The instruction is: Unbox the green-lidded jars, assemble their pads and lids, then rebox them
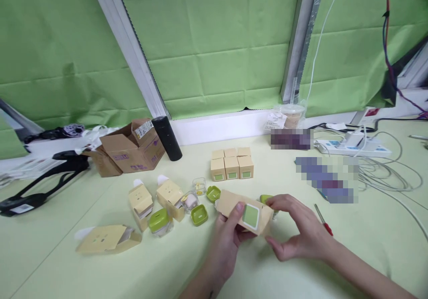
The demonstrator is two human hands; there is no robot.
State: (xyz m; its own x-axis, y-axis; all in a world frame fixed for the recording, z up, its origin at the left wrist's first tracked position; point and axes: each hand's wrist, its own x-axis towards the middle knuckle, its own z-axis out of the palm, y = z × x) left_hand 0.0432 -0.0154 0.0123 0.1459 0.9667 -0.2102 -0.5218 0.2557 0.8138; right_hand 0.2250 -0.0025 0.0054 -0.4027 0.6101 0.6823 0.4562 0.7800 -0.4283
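Observation:
My left hand (229, 236) grips a small tan cardboard box (230, 201) with a green square label, its thumb lying across the top face. At the box's right end is my right hand (301, 234), thumb and index finger spread apart beside the end's corners; whether they touch it is hard to tell. A green item (265, 198) shows partly behind the box and right fingers. Just left of the held box are a green open case (213, 193), another green case (199, 215) and a clear-wrapped pale item (190, 201). A green-lidded container (159, 221) sits farther left.
Several closed small boxes (232, 165) stand grouped behind my hands. Opened boxes (109, 239) lie at left. Around the table are a large carton (133, 149), black cylinder (167, 138), black strapped gear (47, 187), red-handled screwdriver (323, 221), power strip (354, 147) and loose cables (384, 174).

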